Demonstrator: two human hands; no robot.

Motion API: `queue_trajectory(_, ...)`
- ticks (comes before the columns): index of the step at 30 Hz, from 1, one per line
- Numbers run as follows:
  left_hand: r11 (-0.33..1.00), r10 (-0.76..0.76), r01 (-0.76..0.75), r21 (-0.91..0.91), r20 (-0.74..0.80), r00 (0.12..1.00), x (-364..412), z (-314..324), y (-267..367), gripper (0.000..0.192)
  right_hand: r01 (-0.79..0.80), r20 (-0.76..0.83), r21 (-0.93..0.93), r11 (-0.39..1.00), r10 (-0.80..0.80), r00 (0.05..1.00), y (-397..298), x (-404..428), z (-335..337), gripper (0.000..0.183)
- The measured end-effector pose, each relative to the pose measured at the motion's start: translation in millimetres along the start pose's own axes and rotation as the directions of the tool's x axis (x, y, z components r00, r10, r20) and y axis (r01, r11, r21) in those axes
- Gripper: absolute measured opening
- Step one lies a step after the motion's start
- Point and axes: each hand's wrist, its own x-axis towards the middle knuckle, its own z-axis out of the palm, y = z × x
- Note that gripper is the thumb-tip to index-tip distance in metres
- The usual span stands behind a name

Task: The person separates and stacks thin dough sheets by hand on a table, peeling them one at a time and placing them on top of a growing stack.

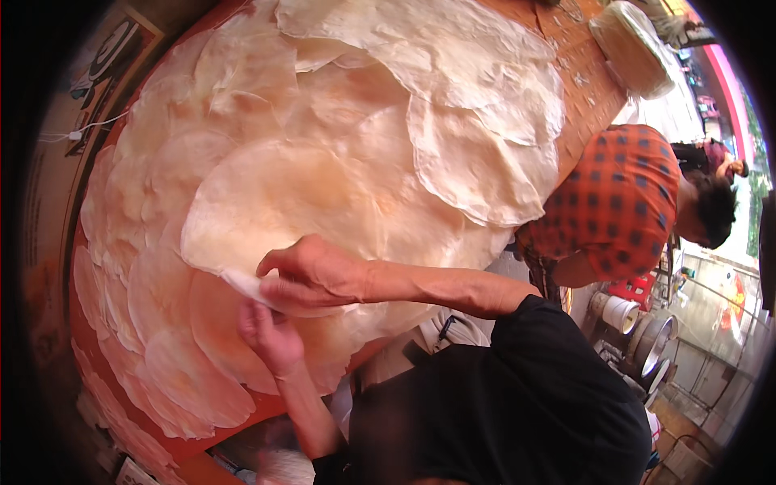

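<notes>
Thin, pale round sheets, like dough or flatbread, overlap in a broad layer on an orange-covered table. One large round sheet lies on top before me, its near edge lifted and partly folded. My left hand pinches that edge from below, fingers and thumb closed on it. Just above, my right hand is at the same edge with bent fingers. Its lower fingers are blurred, so its grip is unclear.
A wrinkled stack of sheets lies farther right. A plastic-wrapped bundle rests at the far corner. A person in a checked shirt bends beside the table. Metal pots and a white bucket stand at the right.
</notes>
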Motion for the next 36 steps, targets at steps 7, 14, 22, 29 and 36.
queue_trajectory(7,0.937,0.055,-0.098,0.336,0.136,0.989,-2.9,6.9,-10.3,0.017,-0.149,-0.153,0.061,0.987,0.157,0.976,2.5,-14.4,12.5,0.033)
queue_trajectory(14,0.959,-0.099,0.124,-0.255,0.109,0.989,-18.1,-11.4,-3.9,0.038,-0.364,-0.113,0.346,0.865,0.423,0.899,-6.0,-17.2,-43.8,0.03)
queue_trajectory(22,0.947,-0.202,0.156,-0.279,-0.143,0.969,-22.4,-102.5,-31.0,0.049,-0.379,-0.539,-0.053,0.924,0.293,0.79,-24.7,-37.6,-248.3,0.032)
queue_trajectory(29,0.953,-0.251,0.214,-0.216,-0.163,0.954,-24.8,-110.8,-45.4,0.047,-0.318,-0.529,-0.815,0.484,-0.396,0.751,-93.0,-30.3,-481.5,0.01)
queue_trajectory(36,0.979,-0.181,0.157,-0.128,-0.205,0.962,-28.7,-76.2,-26.5,0.044,-0.354,-0.036,-0.785,-0.508,-0.534,0.845,-133.2,18.0,-515.2,0.008)
